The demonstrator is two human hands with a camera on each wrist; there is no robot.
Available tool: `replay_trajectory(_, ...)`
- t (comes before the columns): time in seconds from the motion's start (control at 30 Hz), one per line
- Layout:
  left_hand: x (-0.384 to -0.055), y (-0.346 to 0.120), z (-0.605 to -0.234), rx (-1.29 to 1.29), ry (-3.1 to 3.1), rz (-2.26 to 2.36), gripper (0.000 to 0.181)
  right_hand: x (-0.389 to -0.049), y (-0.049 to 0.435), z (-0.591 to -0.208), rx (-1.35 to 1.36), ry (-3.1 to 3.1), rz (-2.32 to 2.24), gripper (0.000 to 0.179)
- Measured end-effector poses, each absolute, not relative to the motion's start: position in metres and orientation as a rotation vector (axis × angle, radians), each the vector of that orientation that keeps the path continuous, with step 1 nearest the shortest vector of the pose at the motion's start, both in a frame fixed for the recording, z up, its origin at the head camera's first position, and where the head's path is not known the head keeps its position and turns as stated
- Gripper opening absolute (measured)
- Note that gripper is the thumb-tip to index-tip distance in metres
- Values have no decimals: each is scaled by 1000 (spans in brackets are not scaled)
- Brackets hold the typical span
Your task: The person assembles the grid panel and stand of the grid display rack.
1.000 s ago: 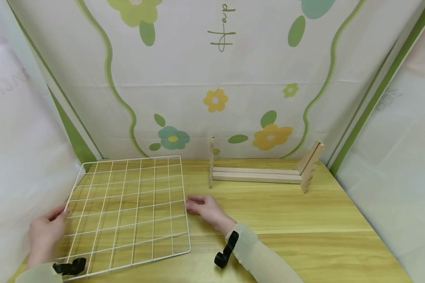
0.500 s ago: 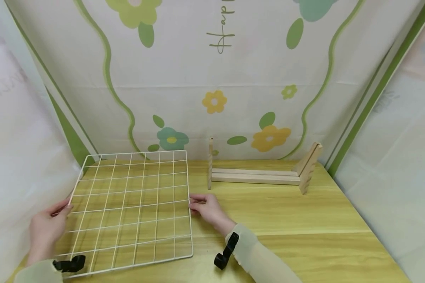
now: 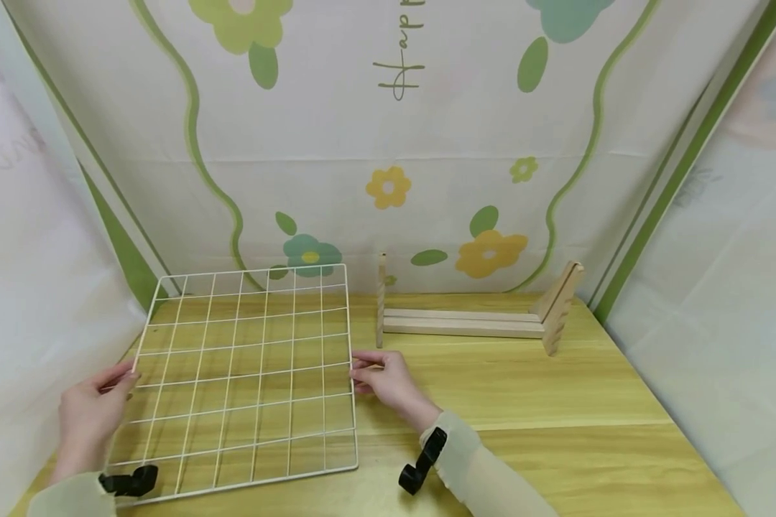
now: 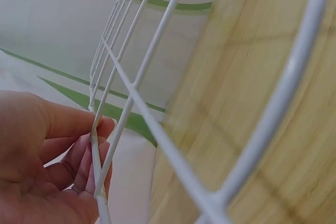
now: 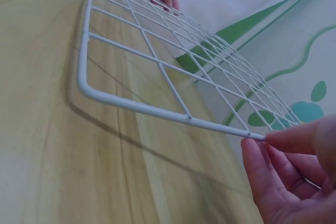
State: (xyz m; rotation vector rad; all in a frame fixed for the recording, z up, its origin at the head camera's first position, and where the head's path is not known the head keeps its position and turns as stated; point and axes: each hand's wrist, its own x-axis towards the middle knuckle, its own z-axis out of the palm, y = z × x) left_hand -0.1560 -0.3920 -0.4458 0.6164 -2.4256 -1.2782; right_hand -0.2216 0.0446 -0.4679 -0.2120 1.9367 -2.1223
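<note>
In the head view, the white wire grid (image 3: 229, 377) was held over the table (image 3: 588, 402), left of the wooden stand (image 3: 463, 324). Left wrist view: the left hand (image 4: 31, 153) pinched one edge. Right wrist view: the right hand (image 5: 289, 188) pinched the opposite edge.

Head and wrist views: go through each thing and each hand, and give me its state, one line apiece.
Wire grid: held by its left and right edges, raised off the table, its shadow below it.
Left hand: pinching the grid's left edge.
Right hand: pinching the grid's right edge.
Wooden stand: upright on the table, touched by neither hand.
Flowered cloth: upright behind the table, lightly creased.
</note>
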Motion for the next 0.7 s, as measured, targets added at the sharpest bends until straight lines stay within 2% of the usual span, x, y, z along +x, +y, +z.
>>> replay_trajectory(0.27,-159,-388,-444,501,-2515,-1091,45,-223,55,-464,-223,1943,-2142,42)
replay_trajectory(0.7,-161,-385,-441,497,-2480,-1140,45,-225,60,-460,-289,1980,-2150,39)
